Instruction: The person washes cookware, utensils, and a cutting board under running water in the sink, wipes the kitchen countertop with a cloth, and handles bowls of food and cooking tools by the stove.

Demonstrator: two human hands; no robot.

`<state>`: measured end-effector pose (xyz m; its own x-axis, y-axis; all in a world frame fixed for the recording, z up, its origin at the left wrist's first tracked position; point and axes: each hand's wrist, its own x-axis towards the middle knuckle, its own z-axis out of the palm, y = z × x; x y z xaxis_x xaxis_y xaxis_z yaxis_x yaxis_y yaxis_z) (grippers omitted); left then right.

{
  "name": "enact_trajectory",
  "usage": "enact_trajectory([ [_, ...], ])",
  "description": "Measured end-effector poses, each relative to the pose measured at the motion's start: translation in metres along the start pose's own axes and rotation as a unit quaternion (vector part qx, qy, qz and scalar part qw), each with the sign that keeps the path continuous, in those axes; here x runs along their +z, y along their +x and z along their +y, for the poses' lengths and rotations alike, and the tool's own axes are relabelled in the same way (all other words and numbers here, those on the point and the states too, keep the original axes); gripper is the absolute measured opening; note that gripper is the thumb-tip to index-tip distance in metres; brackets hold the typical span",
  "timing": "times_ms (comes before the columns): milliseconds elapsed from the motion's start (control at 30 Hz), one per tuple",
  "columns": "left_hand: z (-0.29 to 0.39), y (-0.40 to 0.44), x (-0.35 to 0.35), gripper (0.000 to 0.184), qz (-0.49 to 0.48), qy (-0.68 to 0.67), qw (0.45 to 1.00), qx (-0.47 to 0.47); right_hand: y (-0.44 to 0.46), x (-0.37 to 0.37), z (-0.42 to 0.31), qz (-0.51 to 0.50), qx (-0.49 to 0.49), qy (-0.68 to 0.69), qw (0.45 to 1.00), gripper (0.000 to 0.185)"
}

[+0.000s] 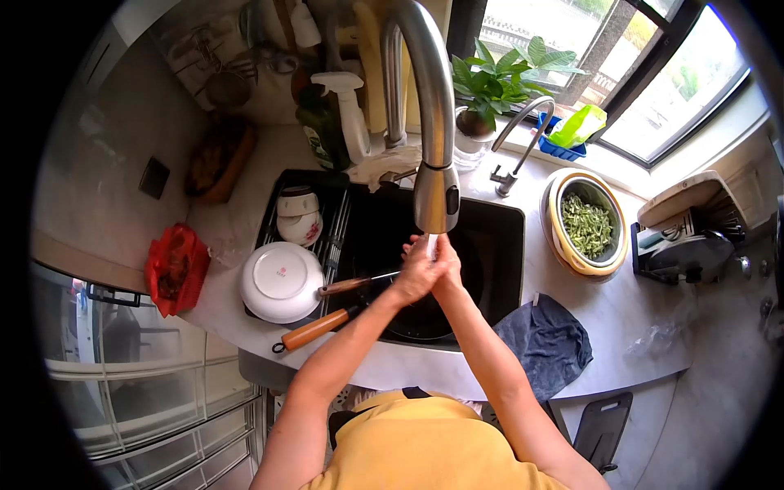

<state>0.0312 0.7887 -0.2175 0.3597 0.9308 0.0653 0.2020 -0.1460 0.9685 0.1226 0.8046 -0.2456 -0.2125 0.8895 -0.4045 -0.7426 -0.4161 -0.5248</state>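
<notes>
My left hand (pixel 415 278) and my right hand (pixel 446 265) press together under the steel faucet (pixel 436 192), over the black sink (pixel 498 245). Water (pixel 432 242) runs from the spout onto them. Their fingers are curled in against each other, and anything between them is hidden. Beside my left wrist, a utensil with a wooden handle (pixel 345 287) and metal shaft extends over the sink; its far end is behind my hand. Below my hands sits a dark pan (pixel 420 325), its orange-brown handle (pixel 314 330) reaching over the sink's front left edge.
Left of the sink stand an upturned white bowl (pixel 282 282), small bowls (pixel 300 229) and a red bag (pixel 176 269). On the right are a pot of chopped greens (pixel 586 227), a dark cloth (pixel 545 347), a knife rack (pixel 694 253) and a thin tap (pixel 523 135).
</notes>
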Motion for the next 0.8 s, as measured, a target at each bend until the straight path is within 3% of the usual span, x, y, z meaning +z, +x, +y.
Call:
enact_trajectory([
  [33,-0.005,-0.004,-0.017,0.055,0.02,0.006,0.998,-0.056,0.014,-0.021,0.014,0.013,-0.129,-0.154,0.979,0.034],
  [67,-0.011,-0.009,-0.032,0.048,0.04,0.012,0.993,-0.111,0.02,-0.034,0.02,0.026,-0.131,-0.254,0.958,0.035],
  [100,-0.015,-0.019,-0.043,0.038,0.079,0.194,0.975,-0.071,0.025,-0.046,0.031,0.07,-0.209,-0.392,0.893,0.037],
  [133,-0.02,-0.032,-0.051,0.029,0.114,0.37,0.922,-0.027,0.021,-0.045,0.037,0.111,-0.28,-0.517,0.801,0.04],
  [167,-0.031,-0.043,-0.06,0.023,0.053,0.455,0.888,-0.043,0.013,-0.047,0.04,0.116,-0.257,-0.514,0.81,0.047],
  [200,-0.047,-0.052,-0.066,0.017,-0.008,0.534,0.843,-0.058,0.008,-0.045,0.044,0.106,-0.249,-0.562,0.782,0.048],
  [233,-0.055,-0.057,-0.069,0.015,-0.047,0.542,0.835,-0.079,0.013,-0.05,0.048,0.041,-0.144,-0.564,0.812,0.05],
  [267,-0.063,-0.059,-0.071,0.014,-0.085,0.549,0.825,-0.099,0.013,-0.054,0.06,-0.041,-0.174,-0.635,0.752,0.05],
  [300,-0.071,-0.061,-0.071,0.009,-0.057,0.536,0.839,-0.078,0.012,-0.057,0.071,-0.12,-0.214,-0.686,0.685,0.051],
  [333,-0.067,-0.061,-0.073,0.009,-0.061,0.538,0.837,-0.076,-0.003,-0.048,0.081,-0.202,-0.37,-0.764,0.488,0.05],
  [367,-0.065,-0.063,-0.074,0.01,-0.053,0.527,0.846,-0.065,-0.011,-0.047,0.079,-0.195,-0.341,-0.742,0.543,0.049],
  [400,-0.059,-0.065,-0.072,0.011,-0.044,0.513,0.856,-0.054,-0.003,-0.052,0.067,-0.202,-0.355,-0.744,0.529,0.043],
  [433,-0.052,-0.066,-0.071,0.017,-0.037,0.485,0.869,-0.089,0.012,-0.062,0.063,-0.106,-0.262,-0.602,0.747,0.039],
  [500,-0.024,-0.07,-0.066,0.017,-0.016,0.483,0.872,-0.079,0.024,-0.072,0.031,-0.024,-0.355,-0.686,0.635,0.027],
  [533,-0.01,-0.07,-0.064,0.018,0.011,0.483,0.873,-0.07,0.022,-0.069,0.017,-0.043,-0.39,-0.74,0.547,0.03],
  [567,-0.002,-0.071,-0.059,0.019,0.013,0.48,0.874,-0.076,0.042,-0.078,0.028,-0.005,-0.335,-0.626,0.704,0.032],
  [633,0.015,-0.072,-0.056,0.019,0.022,0.456,0.884,-0.104,0.043,-0.067,0.022,0.109,-0.318,-0.492,0.803,0.038],
  [667,0.019,-0.076,-0.054,0.019,0.037,0.452,0.884,-0.11,0.034,-0.062,0.013,0.182,-0.367,-0.494,0.767,0.04],
  [700,0.027,-0.078,-0.052,0.019,0.047,0.442,0.888,-0.117,0.032,-0.058,0.011,0.181,-0.379,-0.502,0.756,0.04],
  [733,0.032,-0.08,-0.055,0.019,0.044,0.445,0.887,-0.115,0.025,-0.056,0.013,0.105,-0.342,-0.499,0.789,0.04],
  [800,0.038,-0.086,-0.062,0.019,0.066,0.454,0.878,-0.134,-0.002,-0.042,0.011,0.021,-0.308,-0.608,0.732,0.04],
])
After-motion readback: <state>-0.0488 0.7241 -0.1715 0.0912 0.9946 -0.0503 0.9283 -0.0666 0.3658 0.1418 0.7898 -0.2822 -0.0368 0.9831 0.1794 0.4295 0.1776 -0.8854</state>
